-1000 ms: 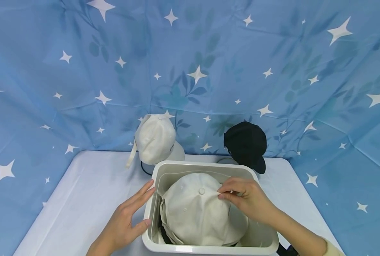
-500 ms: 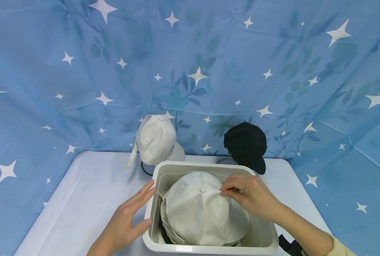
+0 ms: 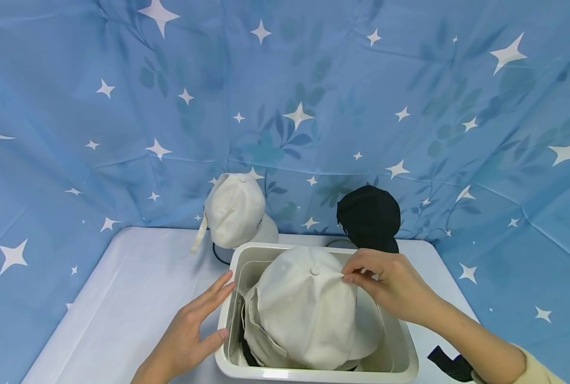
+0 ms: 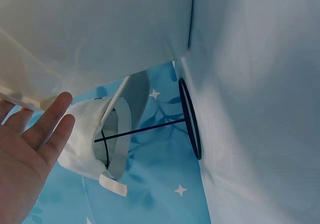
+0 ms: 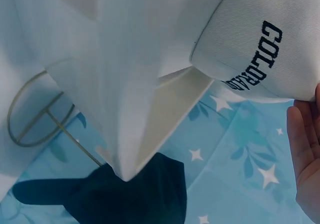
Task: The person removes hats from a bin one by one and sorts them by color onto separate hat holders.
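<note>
A white baseball cap (image 3: 309,309) with dark "COLORADO" lettering, legible in the right wrist view, rises from a cream plastic bin (image 3: 342,375). My right hand (image 3: 395,285) pinches its crown between thumb and fingers, just right of the top button. Under that cap, another pale cap (image 3: 266,341) and something black show at the bin's left side. My left hand (image 3: 189,322) lies with straight, spread fingers against the bin's left rim; in the left wrist view the fingers (image 4: 52,119) reach up to its edge.
Behind the bin, a white cap (image 3: 234,210) hangs on a black wire stand (image 4: 190,119) at left. A black cap (image 3: 369,216) sits on another wire stand (image 5: 37,109) at right. A black strap (image 3: 450,365) lies by the right forearm. Blue star-print cloth (image 3: 294,80) surrounds the white table (image 3: 145,277).
My right hand has lifted the pinched white cap a little, up and to the right, uncovering more of the pale cap beneath. The left hand stays at the rim.
</note>
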Motion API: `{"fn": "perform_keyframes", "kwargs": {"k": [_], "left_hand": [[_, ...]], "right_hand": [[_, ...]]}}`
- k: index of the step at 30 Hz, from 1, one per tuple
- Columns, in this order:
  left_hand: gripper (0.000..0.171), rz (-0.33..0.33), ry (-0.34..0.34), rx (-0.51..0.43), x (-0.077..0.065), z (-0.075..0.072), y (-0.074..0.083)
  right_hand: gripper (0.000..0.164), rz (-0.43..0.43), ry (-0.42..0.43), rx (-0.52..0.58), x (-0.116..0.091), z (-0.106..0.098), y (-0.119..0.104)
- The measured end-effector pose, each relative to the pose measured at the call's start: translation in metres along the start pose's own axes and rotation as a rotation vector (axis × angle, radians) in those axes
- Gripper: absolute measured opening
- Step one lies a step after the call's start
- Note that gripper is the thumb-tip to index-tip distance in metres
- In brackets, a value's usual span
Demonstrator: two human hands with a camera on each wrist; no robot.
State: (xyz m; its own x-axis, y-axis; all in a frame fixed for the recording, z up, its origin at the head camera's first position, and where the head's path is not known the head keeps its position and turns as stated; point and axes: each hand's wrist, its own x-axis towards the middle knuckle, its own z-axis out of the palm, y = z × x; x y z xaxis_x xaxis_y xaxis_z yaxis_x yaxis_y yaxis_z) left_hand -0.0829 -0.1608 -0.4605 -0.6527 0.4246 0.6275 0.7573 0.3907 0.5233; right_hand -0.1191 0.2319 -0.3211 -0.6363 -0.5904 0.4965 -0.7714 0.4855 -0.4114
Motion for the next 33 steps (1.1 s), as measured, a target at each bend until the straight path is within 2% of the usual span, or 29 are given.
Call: {"fn": "perform_keyframes", "kwargs": {"k": [7,13,15,19,21,23,28,33], "left_hand": [[0.074,-0.026,-0.002,0.005,-0.001,0.000,0.001],[0.073,-0.018,-0.005,0.004,-0.001,0.000,0.000],[0.073,-0.015,-0.005,0.002,0.000,0.000,0.000],[0.074,-0.017,-0.008,-0.006,-0.001,0.001,-0.001],[0.074,-0.019,-0.010,-0.011,-0.001,0.001,-0.001],[0.074,-0.015,-0.008,-0.013,-0.001,0.001,-0.001],[0.074,-0.006,-0.003,-0.013,-0.001,0.001,-0.001],[0.072,-0.014,-0.009,-0.013,0.000,0.000,-0.001]], "right_hand": [[0.043,-0.030,0.013,-0.031,0.008,-0.010,-0.004],[0.041,-0.050,0.029,-0.054,0.016,-0.019,-0.010],[0.032,-0.064,0.030,-0.044,0.018,-0.021,-0.011],[0.003,-0.083,0.034,-0.025,0.022,-0.024,-0.011],[0.008,-0.086,0.032,-0.019,0.024,-0.026,-0.010],[0.004,-0.086,0.032,-0.018,0.026,-0.028,-0.010],[0.036,-0.086,0.048,-0.049,0.032,-0.033,-0.014],[0.042,-0.075,0.086,-0.081,0.039,-0.040,-0.019]]}}
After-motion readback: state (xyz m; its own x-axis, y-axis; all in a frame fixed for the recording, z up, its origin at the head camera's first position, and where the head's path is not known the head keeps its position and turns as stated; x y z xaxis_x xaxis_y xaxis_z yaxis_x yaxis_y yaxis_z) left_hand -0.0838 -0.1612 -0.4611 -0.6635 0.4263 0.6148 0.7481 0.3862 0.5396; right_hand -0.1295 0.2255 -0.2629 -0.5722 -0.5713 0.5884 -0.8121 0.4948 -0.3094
